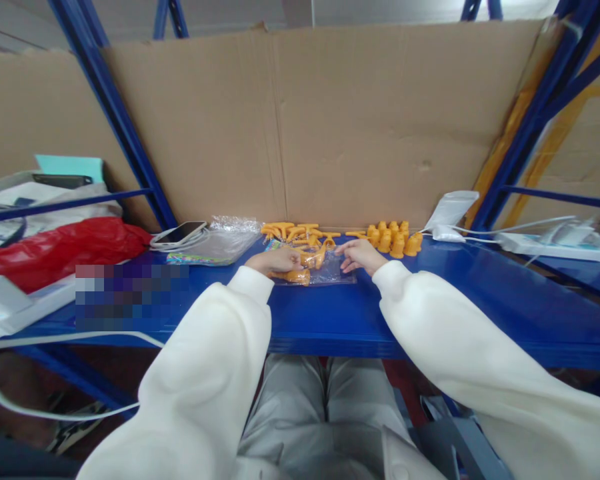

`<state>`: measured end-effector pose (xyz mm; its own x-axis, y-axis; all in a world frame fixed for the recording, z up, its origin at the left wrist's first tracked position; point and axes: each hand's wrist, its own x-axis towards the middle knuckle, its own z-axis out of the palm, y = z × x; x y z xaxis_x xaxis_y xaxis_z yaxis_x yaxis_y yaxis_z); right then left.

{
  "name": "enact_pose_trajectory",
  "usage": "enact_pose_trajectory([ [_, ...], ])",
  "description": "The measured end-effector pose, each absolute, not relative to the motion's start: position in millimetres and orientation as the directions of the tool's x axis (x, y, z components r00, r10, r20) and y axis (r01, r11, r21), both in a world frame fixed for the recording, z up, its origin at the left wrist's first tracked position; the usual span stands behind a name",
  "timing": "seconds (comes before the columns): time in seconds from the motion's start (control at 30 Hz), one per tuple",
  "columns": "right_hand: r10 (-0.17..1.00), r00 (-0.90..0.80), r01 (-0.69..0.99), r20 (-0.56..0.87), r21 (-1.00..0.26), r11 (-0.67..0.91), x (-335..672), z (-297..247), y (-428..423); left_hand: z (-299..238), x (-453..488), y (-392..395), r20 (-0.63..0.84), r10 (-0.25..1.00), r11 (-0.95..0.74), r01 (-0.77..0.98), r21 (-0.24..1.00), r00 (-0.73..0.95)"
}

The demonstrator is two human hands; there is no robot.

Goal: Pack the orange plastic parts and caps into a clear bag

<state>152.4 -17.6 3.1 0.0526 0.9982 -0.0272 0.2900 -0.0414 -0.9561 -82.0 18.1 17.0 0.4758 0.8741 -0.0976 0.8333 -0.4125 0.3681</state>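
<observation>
A small clear plastic bag (330,272) with orange plastic parts inside lies on the blue shelf (330,313) in front of me. My left hand (275,260) is curled on the bag's left side, fingers closed on it beside an orange piece (295,275). My right hand (359,255) pinches the bag's right edge. Just behind the hands lie several loose orange T-shaped parts (293,232) and a cluster of orange cone-shaped caps (393,239).
A stack of clear bags (225,241) and a phone (180,233) lie at left. A red bag (55,250) sits further left. A white pouch (450,210), cables and a power strip (555,243) are at right. Cardboard (330,127) backs the shelf.
</observation>
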Motion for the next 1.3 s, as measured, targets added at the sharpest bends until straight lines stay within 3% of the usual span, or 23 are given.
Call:
enact_pose_trajectory([
  [0.1, 0.961, 0.176, 0.619, 0.213, -0.783, 0.060, 168, 12, -5, 18, -83, 17, -0.105, 0.883, -0.396, 0.845, 0.359, 0.458],
  [0.2, 0.915, 0.118, 0.878, 0.386, -0.471, 0.086, 185, 17, 10, 18, -85, 17, -0.081, 0.888, -0.400, 0.849, 0.346, 0.452],
  [0.33, 0.948, -0.037, 0.992, 0.315, -0.103, 0.073, 194, 13, 22, 15, -87, 21, -0.082, 0.893, -0.387, 0.848, 0.362, 0.442],
  [0.43, 0.977, -0.071, 0.997, 0.201, 0.041, 0.064, 188, 9, 26, 13, -90, 24, -0.079, 0.891, -0.393, 0.847, 0.358, 0.447],
  [0.77, 0.988, -0.028, 0.990, 0.153, 0.143, 0.006, 164, 10, 38, 13, -93, 25, -0.082, 0.888, -0.405, 0.854, 0.327, 0.453],
  [0.97, 0.989, -0.146, 0.989, 0.034, 0.015, 0.146, 163, 14, 44, 12, -92, 26, -0.091, 0.884, -0.406, 0.850, 0.335, 0.458],
  [1.13, 0.940, -0.339, 0.940, 0.049, 0.065, 0.336, 157, 12, 56, 15, -89, 21, -0.083, 0.899, -0.380, 0.859, 0.342, 0.431],
  [1.3, 0.925, -0.377, 0.926, 0.054, 0.041, 0.375, 160, 16, 58, 18, -88, 16, -0.073, 0.895, -0.393, 0.857, 0.333, 0.439],
])
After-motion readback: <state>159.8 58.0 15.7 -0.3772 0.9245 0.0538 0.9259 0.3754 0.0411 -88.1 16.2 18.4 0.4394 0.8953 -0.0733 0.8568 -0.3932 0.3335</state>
